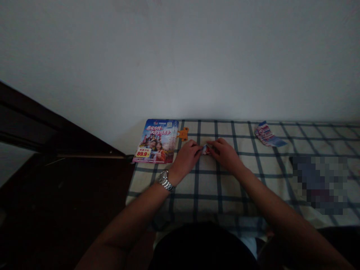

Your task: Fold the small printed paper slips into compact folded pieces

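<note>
My left hand (189,156), with a silver watch on the wrist, and my right hand (225,153) meet above the checked cloth. Pinched between their fingertips is a small piece of printed paper (206,149), blue, white and red, partly hidden by the fingers. Whether it is folded cannot be made out. To the left of my left hand lies a stack of glossy printed flyers (153,142). An orange bear-shaped piece (183,134) touches or nearly touches the stack's right edge. Off to the right is an overlapping row of narrow printed paper pieces (267,135) in similar colours.
A white and blue checked cloth (236,195) covers the surface, which runs along a pale wall (197,67). A blurred-out patch (320,183) sits at the right. Dark furniture (42,127) and a dark floor (70,210) lie on the left.
</note>
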`<state>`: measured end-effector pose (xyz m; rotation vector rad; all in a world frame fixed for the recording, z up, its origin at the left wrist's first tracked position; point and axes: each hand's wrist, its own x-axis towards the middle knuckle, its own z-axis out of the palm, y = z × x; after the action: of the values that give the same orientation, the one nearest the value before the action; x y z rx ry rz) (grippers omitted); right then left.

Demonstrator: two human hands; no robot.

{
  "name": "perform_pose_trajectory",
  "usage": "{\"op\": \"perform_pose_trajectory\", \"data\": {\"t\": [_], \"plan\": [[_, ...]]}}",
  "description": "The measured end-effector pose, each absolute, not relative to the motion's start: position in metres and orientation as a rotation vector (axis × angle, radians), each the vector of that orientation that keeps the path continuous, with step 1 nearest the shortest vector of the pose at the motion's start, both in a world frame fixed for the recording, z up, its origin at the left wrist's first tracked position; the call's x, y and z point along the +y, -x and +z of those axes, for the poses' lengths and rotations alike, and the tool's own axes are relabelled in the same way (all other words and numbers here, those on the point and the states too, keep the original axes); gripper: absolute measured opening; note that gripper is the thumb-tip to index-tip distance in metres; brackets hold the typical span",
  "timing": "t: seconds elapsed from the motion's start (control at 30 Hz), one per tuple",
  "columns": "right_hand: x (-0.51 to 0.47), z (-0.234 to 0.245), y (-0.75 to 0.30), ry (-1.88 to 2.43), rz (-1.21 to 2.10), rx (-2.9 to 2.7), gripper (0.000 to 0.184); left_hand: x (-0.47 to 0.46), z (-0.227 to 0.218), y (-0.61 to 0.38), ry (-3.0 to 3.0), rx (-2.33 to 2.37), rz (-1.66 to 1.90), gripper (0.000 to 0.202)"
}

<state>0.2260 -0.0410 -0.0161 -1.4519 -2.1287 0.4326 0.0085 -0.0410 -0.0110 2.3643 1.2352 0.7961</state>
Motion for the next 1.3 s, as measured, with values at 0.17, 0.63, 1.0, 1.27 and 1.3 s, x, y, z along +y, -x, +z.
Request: {"op": "perform_pose_trajectory", "data": {"t": [0.17, 0.63, 1.0, 1.27, 1.3], "plan": [[-0.04, -0.018, -0.226, 1.415, 0.399, -2.198, 0.031, -0.04, -0.014, -0.008, -2.376, 1.246, 0.792, 0.018], [-0.041, -0.016, -0.22, 1.367, 0.475, -2.134, 0.024, -0.044, -0.022, -0.008, -2.345, 1.235, 0.884, 0.018], [-0.054, -0.01, -0.221, 1.324, 0.8, -1.906, 0.027, -0.046, -0.015, -0.004, -2.094, 1.127, 0.948, 0.016], [-0.061, -0.004, -0.221, 1.304, 1.071, -1.736, 0.026, -0.044, -0.011, -0.002, -1.854, 1.016, 1.039, 0.013], [-0.062, -0.004, -0.221, 1.293, 1.085, -1.701, 0.027, -0.044, -0.01, -0.003, -1.809, 1.017, 1.057, 0.015]]}}
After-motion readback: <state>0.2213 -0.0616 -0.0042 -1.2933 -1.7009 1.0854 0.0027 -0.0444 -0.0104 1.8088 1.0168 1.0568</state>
